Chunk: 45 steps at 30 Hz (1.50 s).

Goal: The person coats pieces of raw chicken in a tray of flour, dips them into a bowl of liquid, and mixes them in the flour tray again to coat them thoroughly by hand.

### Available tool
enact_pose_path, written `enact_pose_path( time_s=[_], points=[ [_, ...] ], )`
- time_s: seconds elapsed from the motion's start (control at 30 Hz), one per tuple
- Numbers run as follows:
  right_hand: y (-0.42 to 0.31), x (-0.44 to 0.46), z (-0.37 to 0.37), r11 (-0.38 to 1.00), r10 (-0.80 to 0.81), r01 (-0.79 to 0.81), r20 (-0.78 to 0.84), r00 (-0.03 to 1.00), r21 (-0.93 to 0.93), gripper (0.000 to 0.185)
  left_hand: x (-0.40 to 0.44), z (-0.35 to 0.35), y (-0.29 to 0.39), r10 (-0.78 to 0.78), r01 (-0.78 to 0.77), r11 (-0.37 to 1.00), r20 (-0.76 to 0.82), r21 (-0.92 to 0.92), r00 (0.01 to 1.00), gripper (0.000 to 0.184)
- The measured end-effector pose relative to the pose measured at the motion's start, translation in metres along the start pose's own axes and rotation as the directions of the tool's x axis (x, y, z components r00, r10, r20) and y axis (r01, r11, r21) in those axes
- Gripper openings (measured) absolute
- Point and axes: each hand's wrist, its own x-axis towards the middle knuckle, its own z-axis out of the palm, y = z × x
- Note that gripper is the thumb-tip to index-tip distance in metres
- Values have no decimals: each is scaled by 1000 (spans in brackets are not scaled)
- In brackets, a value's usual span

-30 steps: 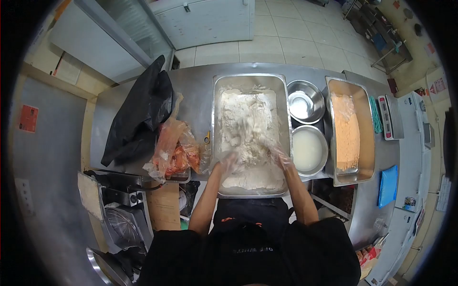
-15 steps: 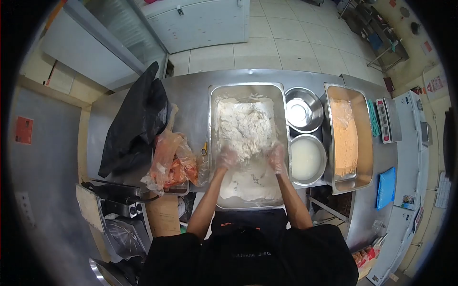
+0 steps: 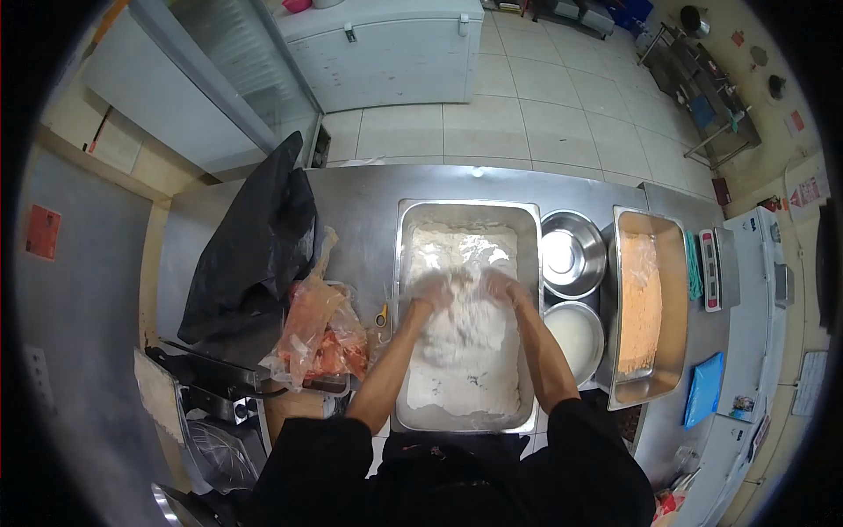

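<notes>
A deep steel pan [image 3: 534, 369] holds white flour [image 3: 465, 391], spread thin toward me and heaped in the middle. Both hands are inside the pan, in what looks like clear plastic gloves. My left hand [image 3: 432, 290] is at the left side of the heap and my right hand [image 3: 500, 285] at its right. Motion smears the fingers of both, so their closing cannot be made out. Between them the flour is blurred, and any pieces within it are hidden.
Right of the pan stand an empty steel bowl [image 3: 572, 255], a bowl of whitish liquid [image 3: 573, 342] and a long pan of orange powder [image 3: 641, 307]. On the left lie yellow-handled scissors [image 3: 382, 315], a plastic bag of reddish meat [image 3: 329, 347] and a black bag [image 3: 250, 250].
My hands have moved away from me and closer together over the heap, stirring the flour into a blur. The camera view has tilted up, so the table sits lower.
</notes>
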Motion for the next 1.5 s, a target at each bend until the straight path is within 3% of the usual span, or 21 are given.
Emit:
enact_pose_path(
  time_s=[0.1, 0.17, 0.23, 0.3, 0.37, 0.4, 0.43, 0.5, 0.53, 0.6, 0.63, 0.67, 0.7, 0.77, 0.87, 0.93, 1.0, 1.3, 1.5],
  points=[
    [2, -20, 5, 982, -57, 19, 198, 978, 190, 18, -23, 22, -10, 74, -100, 993, 327, 65, 942, 37],
    [12, -3, -14, 961, -42, -2, 152, 987, 276, 19, -35, 9, -8, 132, -220, 971, 550, 98, 825, 37],
    [13, 36, -32, 974, 30, -36, 33, 999, 222, 20, -36, -15, -8, 48, -66, 997, 374, 37, 926, 31],
    [0, 83, -20, 955, 196, -214, -106, 975, -206, 38, -14, -28, -15, 10, -6, 1000, 183, -19, 983, 30],
    [14, 105, 36, 952, 175, -100, -246, 953, 291, 49, 19, -58, -5, -39, 38, 997, -21, -70, 999, 32],
    [-10, 99, 48, 972, 135, -72, -282, 950, 222, 46, 30, -69, 6, -101, 79, 989, -177, -129, 979, 32],
    [-37, 93, 59, 987, 95, -48, -317, 944, 151, 44, 42, -71, 3, -98, 87, 994, -167, -73, 981, 33],
    [-90, 86, 4, 1000, 23, -22, 131, 991, -8, 39, 72, -48, -22, -106, 110, 994, -140, 24, 985, 33],
    [-105, 83, -19, 997, 18, 9, 357, 934, -74, 36, 78, -33, -36, 2, -6, 985, 22, 172, 1000, 32],
    [-68, 66, -7, 997, 31, -10, 276, 961, -77, 44, 66, -4, -42, 91, -131, 952, 152, 277, 984, 33],
    [-47, 59, -2, 997, 38, -20, 235, 971, -77, 48, 52, 10, -39, 109, -138, 953, 120, 271, 987, 33],
    [-38, 30, 14, 991, 101, -101, -12, 995, -92, 48, 39, 25, -32, 130, -150, 952, 93, 267, 987, 33],
    [-35, 14, 21, 982, 142, -159, -155, 978, -103, 47, 26, 40, -27, 157, -168, 949, 60, 266, 986, 33],
    [-35, 5, 41, 930, 245, -305, -271, 931, -207, 44, 3, 68, -27, 217, -216, 939, 26, 266, 976, 33],
    [-42, 5, 61, 712, 426, -508, -277, 861, -485, 39, -12, 94, -16, 293, -300, 907, 66, 297, 954, 34],
    [-57, 14, 74, 605, 492, -510, -216, 843, -612, 37, -12, 102, -15, 300, -309, 890, 81, 336, 951, 34],
    [-75, 18, 70, 590, 504, -491, -183, 844, -641, 36, -14, 104, -14, 296, -310, 879, 94, 363, 950, 34],
    [-71, -32, 74, 749, 427, -546, -356, 831, -376, 41, -29, 110, -5, 287, -313, 857, 127, 409, 950, 35],
    [-42, -72, 100, 911, 293, -388, -447, 845, -137, 45, -55, 103, -24, 271, -287, 893, 93, 348, 958, 36]
  ],
)
